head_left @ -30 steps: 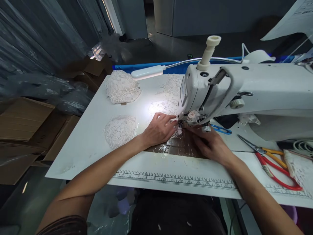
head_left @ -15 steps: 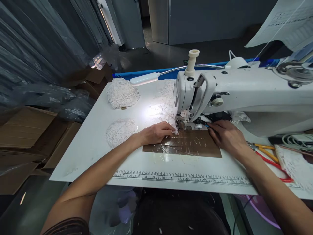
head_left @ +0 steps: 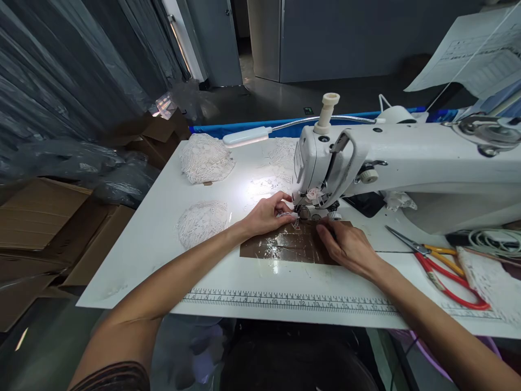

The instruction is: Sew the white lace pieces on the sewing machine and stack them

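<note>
Open cardboard box (head_left: 87, 228), lace (head_left: 293, 216) at hands (head_left: 262, 217)

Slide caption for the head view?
Left hand holds white lace at the sewing machine, right hand close by.

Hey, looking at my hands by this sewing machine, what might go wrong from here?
Your left hand holds white lace close to the stitching end of the sewing machine, so a slip might bring its fingers underneath. The lace could also snag or bunch there. The red-handled scissors lie beside your right forearm; a sideways sweep might knock them.
</note>
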`<state>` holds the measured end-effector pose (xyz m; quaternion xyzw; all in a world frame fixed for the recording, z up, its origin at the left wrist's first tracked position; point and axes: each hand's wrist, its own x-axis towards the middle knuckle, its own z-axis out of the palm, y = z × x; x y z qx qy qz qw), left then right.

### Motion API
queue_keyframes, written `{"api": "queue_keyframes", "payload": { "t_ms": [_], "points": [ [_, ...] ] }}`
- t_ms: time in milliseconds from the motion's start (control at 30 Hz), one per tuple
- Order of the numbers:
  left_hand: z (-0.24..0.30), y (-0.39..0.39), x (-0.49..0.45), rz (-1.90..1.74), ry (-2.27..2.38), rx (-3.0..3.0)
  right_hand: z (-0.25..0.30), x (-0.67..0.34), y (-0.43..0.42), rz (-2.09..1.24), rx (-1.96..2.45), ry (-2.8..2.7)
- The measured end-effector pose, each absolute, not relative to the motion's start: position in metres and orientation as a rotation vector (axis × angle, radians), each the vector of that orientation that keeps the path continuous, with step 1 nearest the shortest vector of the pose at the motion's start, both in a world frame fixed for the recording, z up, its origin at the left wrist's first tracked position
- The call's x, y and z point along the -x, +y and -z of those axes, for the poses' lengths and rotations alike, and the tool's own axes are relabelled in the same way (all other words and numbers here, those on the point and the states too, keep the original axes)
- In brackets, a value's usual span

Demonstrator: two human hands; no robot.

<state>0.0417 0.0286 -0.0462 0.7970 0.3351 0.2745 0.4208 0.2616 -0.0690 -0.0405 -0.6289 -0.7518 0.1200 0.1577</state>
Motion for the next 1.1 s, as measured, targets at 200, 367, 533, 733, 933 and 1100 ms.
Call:
{"api": "queue_keyframes", "payload": {
  "t_ms": [200, 367, 533, 733, 933, 1100],
  "points": [
    [0.046, 0.033, -0.036, -0.612, 0.769, -1.692, 0.039, -0.242, -0.051, -0.107, 2.002, -2.175],
    [0.048, 0.038, -0.035, -0.569, 0.755, -1.61, 0.042, -0.23, -0.047, -0.077, 2.045, -2.207],
    [0.047, 0.04, -0.036, -0.537, 0.763, -1.56, 0.044, -0.224, -0.043, -0.067, 1.992, -2.204],
    [0.046, 0.041, -0.037, -0.52, 0.737, -1.541, 0.045, -0.22, -0.04, -0.061, 1.88, -2.149],
    [0.048, 0.041, -0.038, -0.517, 0.751, -1.559, 0.05, -0.221, -0.037, -0.046, 1.809, -2.107],
    [0.046, 0.039, -0.038, -0.535, 0.758, -1.576, 0.05, -0.222, -0.036, -0.083, 1.94, -2.105]
  ]
}}
